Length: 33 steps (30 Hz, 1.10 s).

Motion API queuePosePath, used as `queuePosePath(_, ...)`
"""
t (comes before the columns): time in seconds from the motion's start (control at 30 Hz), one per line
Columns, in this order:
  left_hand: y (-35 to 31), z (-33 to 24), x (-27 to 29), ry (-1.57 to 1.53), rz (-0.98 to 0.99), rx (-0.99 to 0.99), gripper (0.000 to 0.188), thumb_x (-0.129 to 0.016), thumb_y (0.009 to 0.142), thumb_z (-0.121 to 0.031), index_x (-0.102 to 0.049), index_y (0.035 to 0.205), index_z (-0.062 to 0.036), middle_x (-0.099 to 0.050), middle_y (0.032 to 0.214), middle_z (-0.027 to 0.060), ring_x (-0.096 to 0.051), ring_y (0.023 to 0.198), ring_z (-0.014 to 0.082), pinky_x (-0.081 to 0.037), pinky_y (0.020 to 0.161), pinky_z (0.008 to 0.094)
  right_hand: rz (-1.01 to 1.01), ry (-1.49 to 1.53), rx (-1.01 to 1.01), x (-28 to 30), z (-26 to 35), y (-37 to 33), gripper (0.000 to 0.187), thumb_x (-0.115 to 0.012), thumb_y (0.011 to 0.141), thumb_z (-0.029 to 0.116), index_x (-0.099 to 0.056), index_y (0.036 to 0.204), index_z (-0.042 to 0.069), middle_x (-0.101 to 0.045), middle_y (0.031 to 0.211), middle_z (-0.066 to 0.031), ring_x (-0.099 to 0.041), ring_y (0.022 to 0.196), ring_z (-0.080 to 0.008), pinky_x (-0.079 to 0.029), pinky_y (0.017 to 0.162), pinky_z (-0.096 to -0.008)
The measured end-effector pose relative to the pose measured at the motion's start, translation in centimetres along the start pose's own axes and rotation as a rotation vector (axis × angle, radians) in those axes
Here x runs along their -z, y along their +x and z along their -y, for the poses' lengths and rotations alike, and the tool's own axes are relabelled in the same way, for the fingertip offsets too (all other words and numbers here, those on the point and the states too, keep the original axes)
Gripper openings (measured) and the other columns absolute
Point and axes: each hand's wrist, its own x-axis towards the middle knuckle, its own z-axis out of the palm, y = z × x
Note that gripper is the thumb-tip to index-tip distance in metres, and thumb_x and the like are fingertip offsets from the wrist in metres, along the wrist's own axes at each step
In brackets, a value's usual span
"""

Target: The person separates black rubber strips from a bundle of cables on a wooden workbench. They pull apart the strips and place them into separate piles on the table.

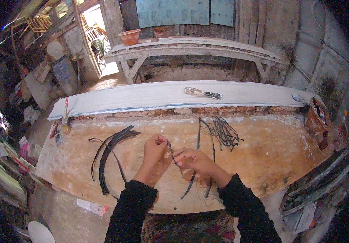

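Note:
My left hand (pixel 155 153) pinches the upper end of a short, thin dark strip (pixel 171 151) above the middle of the wooden table. Lower on the same strip, the fingers of my right hand (pixel 191 158) are closed around it. A curved bundle of black strips (pixel 105 164) lies left of my left hand. Just beyond my right hand, long black strips (pixel 198 139) run toward the near edge, partly hidden under my hand and wrist. Farther right sits a loose bunch of thin dark cords (pixel 226 134). What the strips are made of, I cannot tell.
A whitish padded board (pixel 142 97) spans the table's far side, bearing a wrapped-handle tool (pixel 203 93). A brush (pixel 66 115) stands at the left end; a reddish pot (pixel 315 119) is at the right. Behind is a bench (pixel 198 50) with orange pots (pixel 130 37).

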Motion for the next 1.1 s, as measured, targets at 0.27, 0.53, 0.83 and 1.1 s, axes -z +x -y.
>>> queuePosePath(0.27, -1.1, 0.1, -1.2, 0.129, 0.181, 0.004, 0.005, -0.061, 0.078, -0.003, -0.059, 0.081, -0.0004, -0.061, 0.071, 0.0033, -0.053, 0.062, 0.0078, -0.043, 0.055, 0.0216, -0.175, 0.12, -0.166, 1.7, 0.5, -0.2, 0.011, -0.066, 0.074, 0.005, -0.061, 0.082, 0.004, -0.06, 0.086, -0.0036, -0.056, 0.081, -0.0125, -0.043, 0.074, -0.0257)
queuePosePath(0.53, -3.4, -2.4, -2.9, 0.121, 0.47, 0.075, 0.011, -0.057, 0.083, -0.013, -0.05, 0.079, -0.0052, -0.056, 0.069, 0.0032, -0.054, 0.057, 0.0119, -0.044, 0.047, 0.0243, -0.566, -0.179, 0.128, 3.5, -1.5, 1.2, 0.01, -0.064, 0.073, 0.004, -0.054, 0.076, 0.005, -0.056, 0.074, 0.0009, -0.051, 0.069, -0.0089, -0.042, 0.062, -0.025)
queuePosePath(0.83, -5.5, -1.9, -4.7, 0.099, 0.702, 0.039, 0.013, -0.063, 0.08, -0.011, -0.051, 0.08, -0.0048, -0.049, 0.08, -0.0035, -0.048, 0.072, 0.0053, -0.04, 0.065, 0.0213, -0.758, -0.514, 0.174, 4.9, -2.0, 1.7, 0.012, -0.058, 0.08, 0.006, -0.061, 0.091, 0.009, -0.048, 0.066, 0.0027, -0.04, 0.058, -0.006, -0.035, 0.052, -0.022)
queuePosePath(1.1, -4.3, -1.8, -3.5, 0.263, 0.525, -0.028, 0.011, -0.064, 0.077, -0.006, -0.053, 0.075, -0.0046, -0.052, 0.074, -0.0024, -0.049, 0.068, 0.0051, -0.041, 0.061, 0.02, -0.835, -0.601, 0.235, 4.4, -2.7, 2.0, 0.015, -0.061, 0.078, 0.008, -0.065, 0.092, 0.009, -0.052, 0.079, -0.0026, -0.047, 0.07, -0.0113, -0.039, 0.064, -0.0246)
